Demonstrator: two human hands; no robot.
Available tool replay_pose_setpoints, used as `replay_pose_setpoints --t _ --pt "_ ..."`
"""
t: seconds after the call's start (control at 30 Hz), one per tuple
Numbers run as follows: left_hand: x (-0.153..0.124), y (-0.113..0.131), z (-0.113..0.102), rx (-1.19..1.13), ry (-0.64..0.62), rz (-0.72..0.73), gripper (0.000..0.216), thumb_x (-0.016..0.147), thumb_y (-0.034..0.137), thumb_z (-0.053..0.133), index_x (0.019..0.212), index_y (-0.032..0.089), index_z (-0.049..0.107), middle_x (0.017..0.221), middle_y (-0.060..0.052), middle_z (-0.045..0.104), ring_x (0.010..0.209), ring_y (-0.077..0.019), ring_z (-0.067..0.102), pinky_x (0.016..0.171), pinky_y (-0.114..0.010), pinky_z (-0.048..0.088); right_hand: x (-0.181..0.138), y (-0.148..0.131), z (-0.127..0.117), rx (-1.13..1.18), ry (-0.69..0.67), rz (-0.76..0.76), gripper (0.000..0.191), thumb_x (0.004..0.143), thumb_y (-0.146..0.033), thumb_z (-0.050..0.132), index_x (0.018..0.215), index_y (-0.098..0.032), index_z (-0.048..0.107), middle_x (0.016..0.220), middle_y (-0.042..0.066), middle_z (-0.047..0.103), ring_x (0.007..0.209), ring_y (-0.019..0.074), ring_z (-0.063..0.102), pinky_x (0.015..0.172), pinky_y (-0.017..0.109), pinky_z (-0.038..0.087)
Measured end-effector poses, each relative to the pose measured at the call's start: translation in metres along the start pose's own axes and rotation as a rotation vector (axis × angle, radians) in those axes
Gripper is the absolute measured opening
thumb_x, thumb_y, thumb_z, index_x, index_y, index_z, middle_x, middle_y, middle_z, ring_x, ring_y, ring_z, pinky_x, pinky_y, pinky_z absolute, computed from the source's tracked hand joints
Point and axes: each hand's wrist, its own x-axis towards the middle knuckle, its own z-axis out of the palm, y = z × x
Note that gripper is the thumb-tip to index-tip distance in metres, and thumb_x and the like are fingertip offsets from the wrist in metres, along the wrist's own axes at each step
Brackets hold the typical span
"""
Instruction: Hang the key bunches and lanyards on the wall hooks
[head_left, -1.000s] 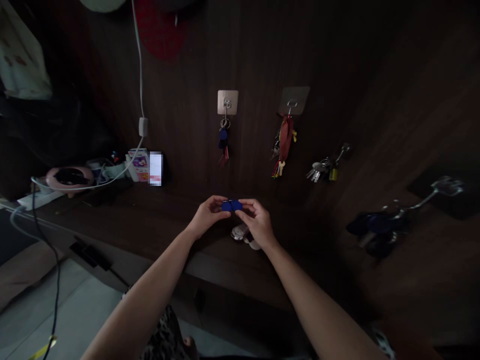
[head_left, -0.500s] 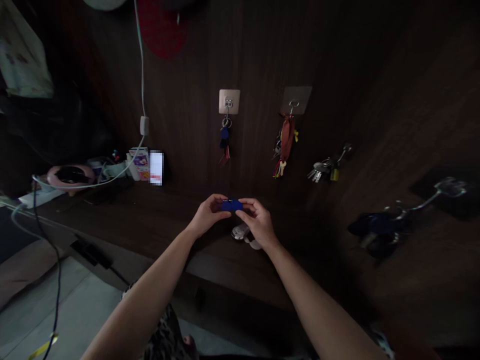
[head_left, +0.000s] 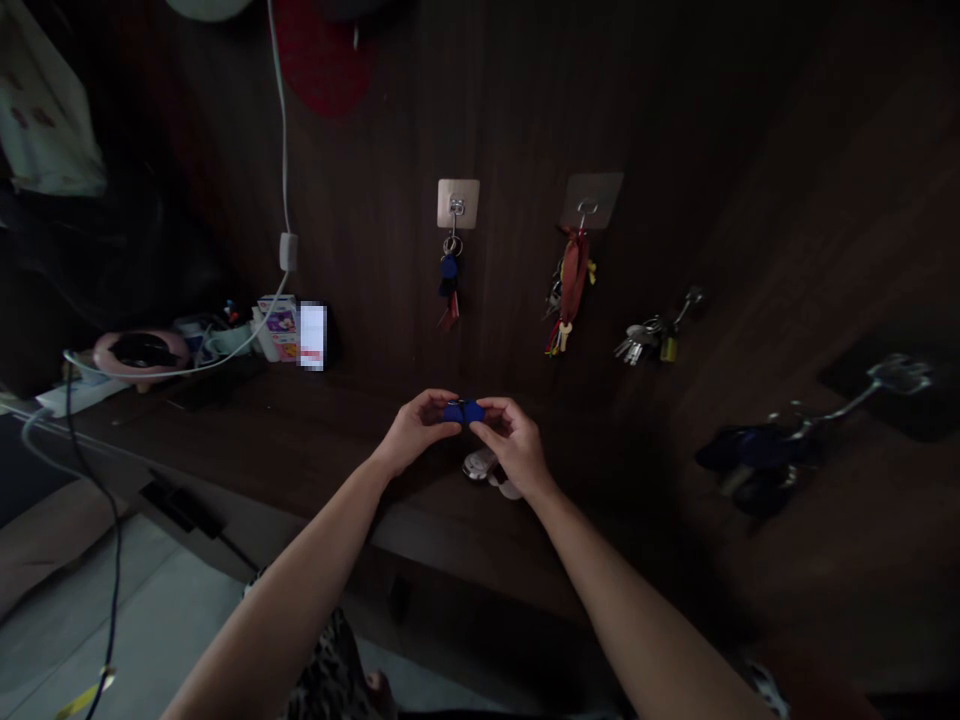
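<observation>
Left hand (head_left: 412,435): fingertips pinched on the left end of a blue tag (head_left: 463,411).
Right hand (head_left: 514,445): fingertips pinched on the tag's right end.
Blue tag: held level above the shelf (head_left: 300,440), between its front edge and the wall.
Pale keyring (head_left: 480,465): lies on the shelf under the right hand.
Wall hooks (head_left: 457,204): hold hanging key bunches (head_left: 570,280).

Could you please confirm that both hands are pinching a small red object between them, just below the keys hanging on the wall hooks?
Not quite: the small object is blue, not red, as the head view shows. The left hand and the right hand do pinch it between them, below the keys hanging on the wall hooks.
</observation>
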Motion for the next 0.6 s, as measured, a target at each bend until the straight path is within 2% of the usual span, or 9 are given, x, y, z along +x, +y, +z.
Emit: replay_pose_setpoints --t 0.27,0.6 --pt "-0.0003 0.0004 0.0003 -0.005 -0.019 -0.021 0.044 0.062 0.02 0.073 0.103 0.017 0.058 0.095 -0.004 0.064 0.09 -0.0158 0.059 0.089 -0.035 0.045 -0.0001 -0.0025 0.0007 0.036 0.001 0.011 0.024 0.068 -0.026 0.065 0.091 -0.022 0.059 0.076 -0.001 0.061 0.071 0.0139 0.056 0.067 0.026 0.044" --pt "0.0004 -0.0003 0.0001 0.004 -0.015 0.007 0.05 0.061 0.018 0.073 0.108 0.018 0.058 0.106 -0.007 0.064 0.097 -0.0185 0.058 0.092 -0.038 0.043 0.0004 0.0023 -0.0001 0.043 -0.023 0.012 0.025 0.07 -0.025 0.065 0.093 -0.022 0.058 0.081 0.0 0.063 0.075 0.0144 0.057 0.07 0.027 0.044"
